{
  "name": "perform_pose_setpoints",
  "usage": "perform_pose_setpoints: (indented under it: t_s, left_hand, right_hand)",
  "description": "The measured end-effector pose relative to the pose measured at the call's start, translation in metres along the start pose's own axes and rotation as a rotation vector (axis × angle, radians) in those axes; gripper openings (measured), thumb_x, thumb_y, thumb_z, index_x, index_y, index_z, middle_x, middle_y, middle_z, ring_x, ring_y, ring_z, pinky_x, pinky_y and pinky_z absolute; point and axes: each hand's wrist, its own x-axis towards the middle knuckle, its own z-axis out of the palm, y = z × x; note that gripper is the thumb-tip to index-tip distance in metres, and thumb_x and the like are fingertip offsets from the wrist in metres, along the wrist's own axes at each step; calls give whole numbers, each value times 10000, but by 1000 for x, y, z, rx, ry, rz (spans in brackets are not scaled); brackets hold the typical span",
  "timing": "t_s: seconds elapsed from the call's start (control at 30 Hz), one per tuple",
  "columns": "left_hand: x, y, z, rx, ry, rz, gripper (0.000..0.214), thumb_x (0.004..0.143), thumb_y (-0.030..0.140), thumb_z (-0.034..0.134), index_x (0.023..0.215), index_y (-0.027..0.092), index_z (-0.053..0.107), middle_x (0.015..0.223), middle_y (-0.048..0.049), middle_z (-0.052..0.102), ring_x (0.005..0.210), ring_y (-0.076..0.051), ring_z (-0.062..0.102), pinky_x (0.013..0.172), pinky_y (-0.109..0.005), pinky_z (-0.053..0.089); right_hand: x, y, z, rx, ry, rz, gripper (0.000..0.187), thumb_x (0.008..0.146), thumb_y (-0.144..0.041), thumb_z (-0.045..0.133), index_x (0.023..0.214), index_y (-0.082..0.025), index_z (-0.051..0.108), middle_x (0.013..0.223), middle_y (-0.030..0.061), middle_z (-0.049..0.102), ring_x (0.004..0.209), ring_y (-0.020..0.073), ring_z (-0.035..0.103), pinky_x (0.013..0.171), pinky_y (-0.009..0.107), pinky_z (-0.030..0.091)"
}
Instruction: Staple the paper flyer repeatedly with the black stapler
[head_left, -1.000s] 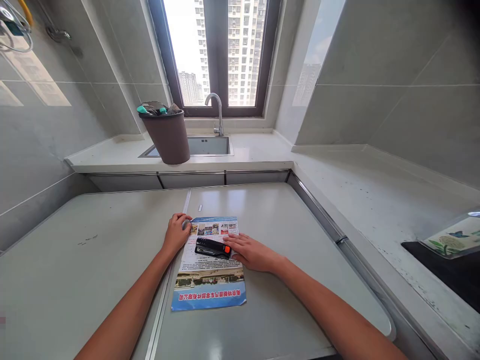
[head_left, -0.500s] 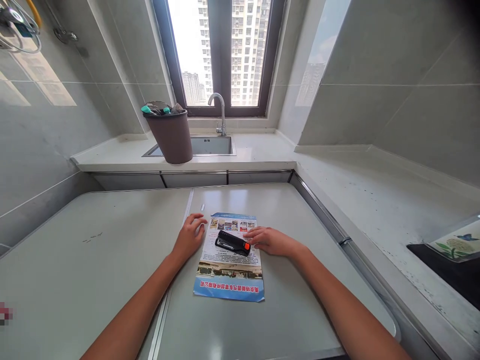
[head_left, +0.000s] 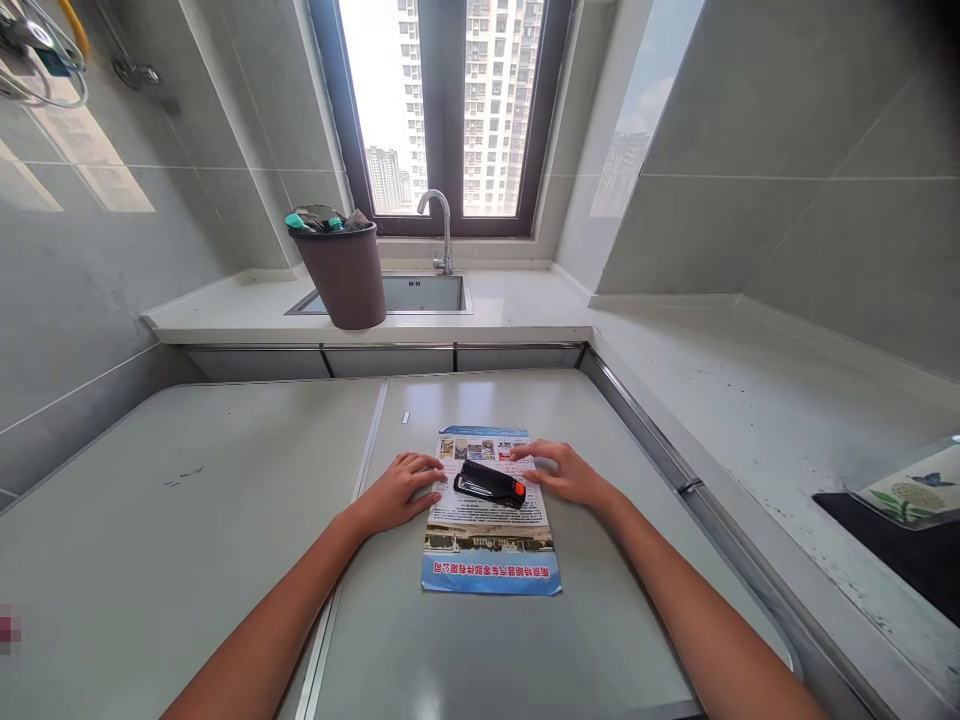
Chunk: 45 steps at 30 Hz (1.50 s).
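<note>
A printed flyer [head_left: 491,545] with a blue band and red lettering lies flat on the pale table [head_left: 247,520]. On top of it rests a black stapler [head_left: 489,484] with an orange end pointing right. My left hand [head_left: 403,490] lies at the flyer's left edge, fingers stretched out, fingertips on the paper just left of the stapler. At the right edge, my right hand [head_left: 566,472] has its fingers apart over the paper, close to the stapler's orange end. Neither hand grips anything.
A brown bin [head_left: 343,275] full of items stands at the sink [head_left: 424,292], beside a curved faucet [head_left: 447,235]. A white counter [head_left: 720,390] runs along the right, with a patterned packet [head_left: 911,488] on a black surface. A small white piece [head_left: 406,417] lies beyond the flyer.
The flyer has shifted to the right with the stapler on it and turned slightly. My left hand has moved right onto the paper's edge; my right hand has moved a little right.
</note>
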Motion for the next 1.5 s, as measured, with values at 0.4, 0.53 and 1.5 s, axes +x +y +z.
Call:
perform_pose_setpoints:
  t_s: [0.4, 0.53, 1.5]
  left_hand:
    - [2, 5, -5, 6, -39, -17, 243, 964, 415, 644, 1162, 290, 708, 1122, -74, 669, 1086, -268, 612, 1024, -445, 452]
    - [2, 6, 0, -21, -3, -67, 307, 956, 431, 652, 1225, 285, 669, 1160, -91, 658, 1110, -286, 608, 1013, -453, 469]
    - [4, 11, 0, -16, -15, -40, 373, 929, 357, 661, 1301, 328, 653, 1297, -73, 628, 1236, -295, 563, 1090, -471, 401]
  right_hand:
    - [14, -22, 57, -202, -19, -23, 289, 836, -287, 782, 1102, -223, 689, 1103, 88, 722, 1155, 307, 641, 982, 425, 504]
    - [14, -17, 59, -157, 38, -50, 229, 861, -326, 777, 1056, -227, 709, 1024, 73, 731, 1006, 274, 674, 910, 401, 516]
    - [3, -16, 16, -131, -31, -94, 391, 1040, -477, 532, 915, -228, 807, 744, 48, 690, 672, 169, 593, 656, 299, 455]
